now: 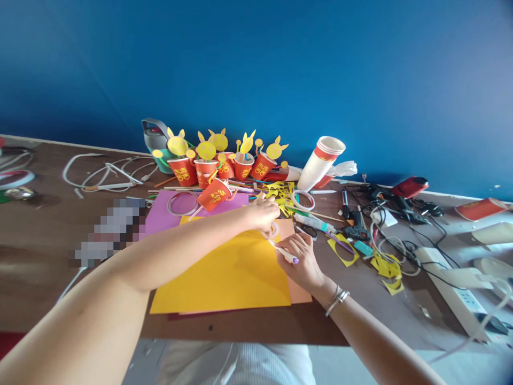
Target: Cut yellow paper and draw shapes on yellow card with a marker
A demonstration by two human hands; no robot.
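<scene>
Wall (256, 69), plain blue, rises beyond both hands. Table (108, 294), brown, extends under and to either side of them. Yellow sheet (224, 278) lies flat beneath both hands and spreads toward the wearer. Purple sheet (160, 216) lies left of the left hand, its near part covered by the forearm and the yellow sheet. Peach sheet (300, 293) shows from under the yellow one, below and left of the right wrist. Power strip (460, 306), white, sits well to the right of the right hand. Stack of paper cups (315, 167) leans beyond the right hand. Right hand (298, 259) is closed in a writing pinch; a bracelet (339, 302) circles its wrist. Left hand (262, 212) has its fingers bent downward; whether they pinch or merely press cannot be told. Five red cups (183, 171) carrying yellow rabbit-like heads stand beyond and left of the left hand; one more red cup (214, 195) lies tipped nearer to it. Glue gun (358, 229) rests to the right of the right hand. Marker (286, 255), white with a purple end, is gripped in the right fingers, its tip by the small ring (274, 230). That ring, the smallest item noted, lies on paper just under the left fingertips.
</scene>
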